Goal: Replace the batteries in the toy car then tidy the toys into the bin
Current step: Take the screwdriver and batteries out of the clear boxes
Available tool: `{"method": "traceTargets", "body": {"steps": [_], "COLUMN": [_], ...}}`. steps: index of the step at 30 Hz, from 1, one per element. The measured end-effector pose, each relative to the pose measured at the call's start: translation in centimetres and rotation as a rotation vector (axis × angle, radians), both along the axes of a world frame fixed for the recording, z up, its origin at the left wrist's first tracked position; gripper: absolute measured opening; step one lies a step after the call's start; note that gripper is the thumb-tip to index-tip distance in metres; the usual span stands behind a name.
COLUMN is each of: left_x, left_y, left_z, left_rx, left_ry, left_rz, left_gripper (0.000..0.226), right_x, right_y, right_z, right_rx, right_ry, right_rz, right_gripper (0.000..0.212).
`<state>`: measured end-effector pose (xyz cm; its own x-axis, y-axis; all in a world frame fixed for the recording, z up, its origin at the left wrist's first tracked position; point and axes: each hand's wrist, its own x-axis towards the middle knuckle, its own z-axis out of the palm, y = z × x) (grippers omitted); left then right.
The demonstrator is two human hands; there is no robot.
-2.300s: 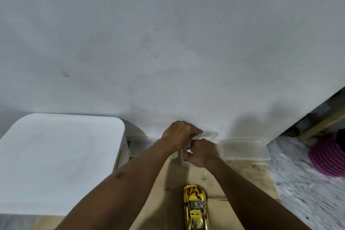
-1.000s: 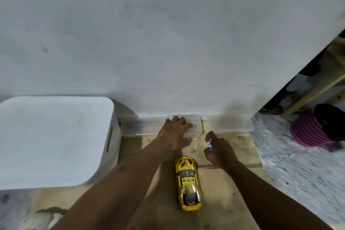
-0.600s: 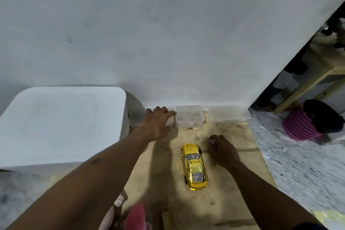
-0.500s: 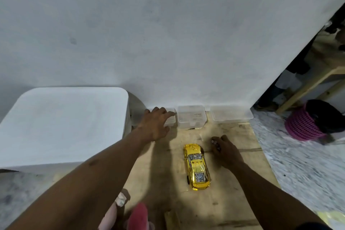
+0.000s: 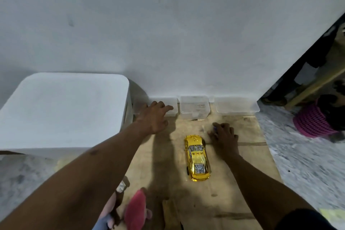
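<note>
While left arm stretches far-left over wooden board (image 5: 242, 183), we note left hand (image 5: 155, 117) flat, fingers straight and slightly spread, tips on leftmost clear box (image 5: 172, 108) by wall. Right hand (image 5: 224, 136) rests low on board, fingers curled round small bluish object (image 5: 215, 128); we cannot tell what it is. Toy car (image 5: 197, 157) gold, shiny, upright on wheels on board, lying near-to-far, just left of right hand. White bin (image 5: 65, 110) stands left of left hand. Plush toys (image 5: 136, 209) at near edge.
</note>
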<state>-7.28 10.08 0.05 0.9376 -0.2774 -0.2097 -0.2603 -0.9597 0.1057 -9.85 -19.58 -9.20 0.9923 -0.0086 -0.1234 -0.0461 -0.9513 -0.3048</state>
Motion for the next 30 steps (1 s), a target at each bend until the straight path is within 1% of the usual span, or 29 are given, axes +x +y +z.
{"method": "traceTargets", "body": {"steps": [2,4,6,7,10,15,18,19,21,24,26,28,30], "left_x": [0.1,0.2,0.1,0.1,0.0,-0.1,-0.4,-0.5,-0.6,-0.7,-0.5,-0.4,0.1], "left_y": [0.1,0.1,0.2,0.3,0.4,0.7,1.0,1.0,1.3,1.6,1.8,1.9,1.9], "left_z": [0.0,0.2,0.3,0.3,0.1,0.1,0.7,0.9,1.8,3.2,3.8,4.0,3.8], "left_rx": [0.029,0.067,0.106,0.12,0.134,0.154,0.167,0.169,0.161,0.136,0.121,0.135,0.144], "left_ry": [0.006,0.007,0.001,0.002,0.019,0.045,0.066,0.077,0.104,0.12,0.113,0.119,0.144], "left_rz": [0.021,0.059,0.098,0.11,0.119,0.127,0.152,0.159,0.18,0.198,0.197,0.188,0.188], "left_gripper": [0.063,0.064,0.064,0.064,0.063,0.061,0.056,0.054,0.052,0.047,0.04,0.036,0.038], "right_x": [-0.6,-0.8,-0.6,-0.5,-0.7,-0.6,-0.4,-0.3,-0.2,0.4,1.1,1.9,2.7], "right_y": [0.1,0.2,0.1,0.1,0.1,-0.1,-0.1,0.0,0.6,2.8,5.1,7.9,10.9], "right_z": [-0.4,-0.7,-0.8,-0.8,-0.9,-0.5,0.8,1.3,3.1,5.6,7.0,8.1,8.8], "right_rx": [-0.108,-0.178,-0.195,-0.192,-0.189,-0.211,-0.162,-0.13,-0.067,-0.011,0.029,0.062,0.009], "right_ry": [-0.042,-0.032,-0.006,0.009,0.061,0.097,0.144,0.126,0.004,-0.196,-0.273,-0.3,-0.231], "right_rz": [0.023,0.023,0.03,0.035,0.046,0.058,0.058,0.048,0.049,0.188,0.29,0.418,0.484], "right_gripper": [0.051,0.06,0.074,0.077,0.076,0.082,0.07,0.067,0.058,0.036,0.03,0.029,0.027]}}
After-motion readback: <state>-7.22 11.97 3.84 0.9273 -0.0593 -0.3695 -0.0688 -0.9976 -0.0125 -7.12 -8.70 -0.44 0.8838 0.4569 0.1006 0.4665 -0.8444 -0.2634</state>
